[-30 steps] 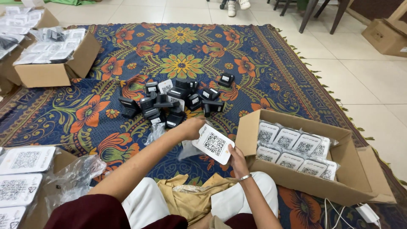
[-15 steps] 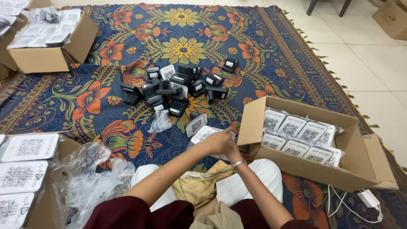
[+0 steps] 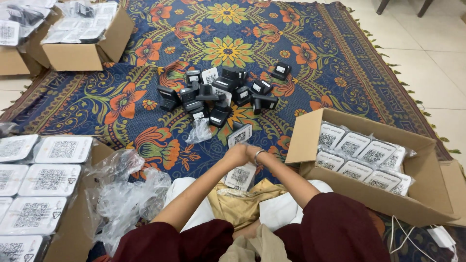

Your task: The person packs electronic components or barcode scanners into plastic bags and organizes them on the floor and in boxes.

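— Hands first: where were they? 
— Both met just above the lap. Left hand (image 3: 236, 154) and right hand (image 3: 252, 153) were pressed close together, fingers curled on something between them; whether they pinched it I could not tell, since the backs of the hands hid it. A white coded card (image 3: 240, 177) lay just below them, partly covered by the wrists.

— What had changed from a second before?
— Earlier the card was held up flat between the two hands, near the right-hand box. By this moment the hands had drawn back toward the body and closed on each other, and the card sat lower, against the yellow cloth (image 3: 238, 206) on the lap.

— And around them?
— Just beyond the fingertips stood one black stand with a white label (image 3: 239, 133), and beside it a scrap of clear plastic (image 3: 199, 131). Farther out lay the heap of black stands (image 3: 221, 94) on the flowered carpet (image 3: 121, 109).
— To the sides?
— Right of the hands, an open cardboard box (image 3: 310, 140) of bagged white cards; its near flap stood close to the right forearm. Left of them, crumpled plastic bags (image 3: 126, 194), then stacked white cards (image 3: 36, 179). Far off to the left, another carton (image 3: 87, 53).
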